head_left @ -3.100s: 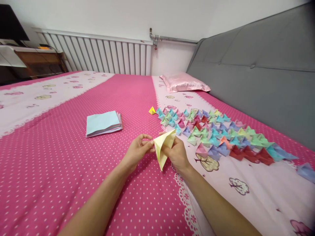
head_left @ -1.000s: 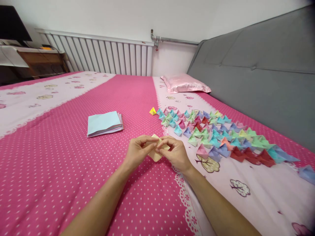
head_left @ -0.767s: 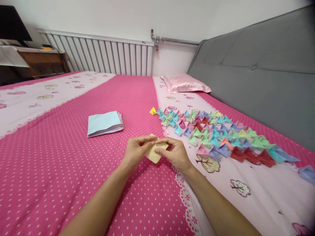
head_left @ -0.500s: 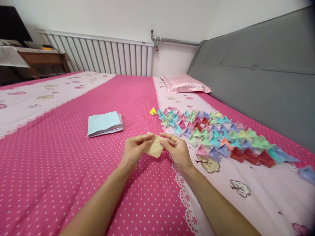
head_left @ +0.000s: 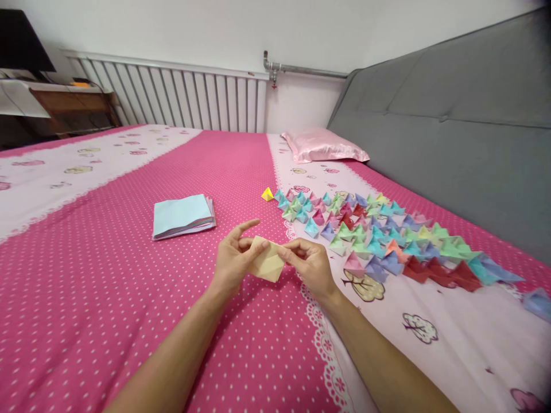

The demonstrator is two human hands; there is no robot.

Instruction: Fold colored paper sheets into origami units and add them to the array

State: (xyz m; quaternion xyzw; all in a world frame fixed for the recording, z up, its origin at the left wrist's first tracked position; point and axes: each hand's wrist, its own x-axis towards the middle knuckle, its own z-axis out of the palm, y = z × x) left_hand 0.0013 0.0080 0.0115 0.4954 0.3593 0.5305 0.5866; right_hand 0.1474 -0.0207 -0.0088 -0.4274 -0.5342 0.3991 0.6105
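A small folded piece of pale yellow paper (head_left: 267, 265) is held up between both hands over the bed. My left hand (head_left: 233, 256) pinches its left side with the thumb in front, the index finger stretched out away from it. At the upper right corner, my right hand (head_left: 313, 265) grips the paper between thumb and fingers. Right of the hands, many folded paper boats (head_left: 379, 235) in several colours stand in rows. A bright yellow paper boat (head_left: 267, 194) sits at the far left end of them.
A stack of coloured paper sheets (head_left: 183, 215), light blue on top, lies left of the hands on the pink dotted bedspread (head_left: 107, 287). A pink pillow (head_left: 322, 146) rests farther back. The grey headboard (head_left: 456, 120) borders the right side, and a radiator (head_left: 172, 94) stands behind.
The left index finger has lifted off the paper and straightened. The paper has turned slightly and sits a little lower. My right fingers have curled in closer at its corner.
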